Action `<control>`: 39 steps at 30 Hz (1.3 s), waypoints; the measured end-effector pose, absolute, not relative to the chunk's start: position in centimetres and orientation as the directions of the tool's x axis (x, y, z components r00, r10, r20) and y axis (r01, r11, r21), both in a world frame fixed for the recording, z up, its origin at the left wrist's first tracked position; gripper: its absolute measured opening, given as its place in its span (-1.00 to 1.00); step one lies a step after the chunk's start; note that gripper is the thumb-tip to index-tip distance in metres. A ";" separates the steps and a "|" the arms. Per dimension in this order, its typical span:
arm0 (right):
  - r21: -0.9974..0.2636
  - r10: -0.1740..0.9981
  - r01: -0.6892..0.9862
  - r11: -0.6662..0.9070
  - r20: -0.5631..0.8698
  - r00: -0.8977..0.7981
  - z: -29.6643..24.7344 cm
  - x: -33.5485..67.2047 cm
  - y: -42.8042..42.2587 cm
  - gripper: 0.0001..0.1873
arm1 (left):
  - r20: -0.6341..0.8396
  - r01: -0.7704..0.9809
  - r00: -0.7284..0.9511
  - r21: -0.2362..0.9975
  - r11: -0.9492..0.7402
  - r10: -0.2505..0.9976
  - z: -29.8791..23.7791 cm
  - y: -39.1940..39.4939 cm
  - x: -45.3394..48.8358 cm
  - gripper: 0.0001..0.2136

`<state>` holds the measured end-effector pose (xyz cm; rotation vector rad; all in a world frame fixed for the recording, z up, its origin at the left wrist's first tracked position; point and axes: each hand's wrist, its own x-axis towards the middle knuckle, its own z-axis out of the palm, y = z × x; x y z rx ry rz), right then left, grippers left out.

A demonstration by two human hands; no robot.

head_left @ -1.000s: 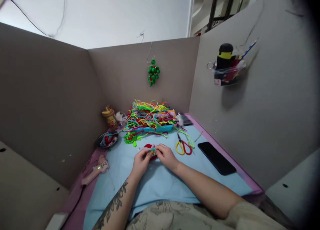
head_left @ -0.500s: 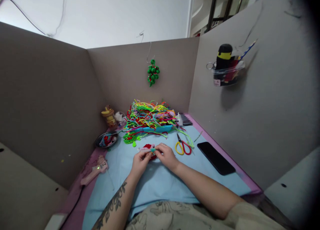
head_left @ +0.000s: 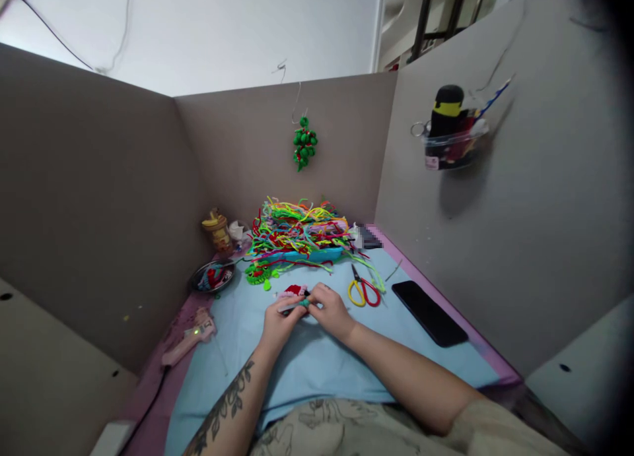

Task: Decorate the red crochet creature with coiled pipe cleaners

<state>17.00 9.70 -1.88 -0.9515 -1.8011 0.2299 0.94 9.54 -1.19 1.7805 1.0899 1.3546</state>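
Both hands meet over the light blue mat (head_left: 317,357) in the middle of the desk. My left hand (head_left: 279,323) is closed around a thin pale stick with a teal pipe cleaner (head_left: 303,303) wound on its end. My right hand (head_left: 331,311) pinches the same teal piece from the right. A small red and pink fuzzy craft piece (head_left: 294,290) lies just beyond the fingers. A heap of coloured pipe cleaners (head_left: 296,235) fills the back of the desk.
Yellow and red scissors (head_left: 363,290) and a black phone (head_left: 428,313) lie to the right. A pink glue gun (head_left: 189,335) and a dark dish (head_left: 212,278) are at the left. A green ornament (head_left: 304,143) hangs on the back partition. Grey partitions wall three sides.
The hands have shifted very little. The fingers have worked the teal piece on the stick, and the stick now lies more level across the left hand.
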 end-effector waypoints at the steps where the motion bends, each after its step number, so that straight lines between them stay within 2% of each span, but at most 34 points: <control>1: -0.553 0.693 0.497 0.669 0.707 -0.145 -1.9 17.0 9.8 -0.83 | 0.440 0.232 0.124 0.859 -0.457 0.889 -1.2 9.5 0.9 -0.83; 7: -0.612 0.719 0.410 0.676 0.670 -0.185 -1.9 17.0 9.9 -0.83 | 0.571 0.244 0.177 0.764 -0.598 0.802 -0.8 9.3 1.0 -0.88; 10: -0.641 0.723 0.338 0.689 0.644 -0.251 -1.5 17.3 9.8 -0.72 | 0.618 0.230 0.186 0.729 -0.645 0.764 -0.7 9.2 1.0 -0.90; 12: -0.633 0.703 0.304 0.711 0.650 -0.290 -1.3 17.5 9.6 -0.66 | 0.635 0.216 0.193 0.716 -0.664 0.748 -0.7 9.2 0.9 -0.90; 15: -0.610 0.669 0.275 0.744 0.671 -0.320 -1.0 17.7 9.6 -0.71 | 0.645 0.206 0.208 0.706 -0.678 0.735 -0.7 9.2 0.9 -0.91; 20: -0.646 0.712 0.298 0.703 0.643 -0.282 -0.6 17.7 9.7 -0.86 | 0.575 0.231 0.184 0.763 -0.604 0.797 -1.0 9.3 0.8 -0.81; 28: -0.667 0.746 0.355 0.655 0.646 -0.161 -0.9 17.6 9.8 -0.87 | 0.440 0.282 0.105 0.847 -0.451 0.892 -1.3 9.4 0.9 -0.85; 39: -0.647 0.753 0.428 0.631 0.643 -0.140 -1.7 17.5 10.0 -0.87 | 0.384 0.216 0.138 0.888 -0.406 0.913 -1.8 9.4 1.3 -0.82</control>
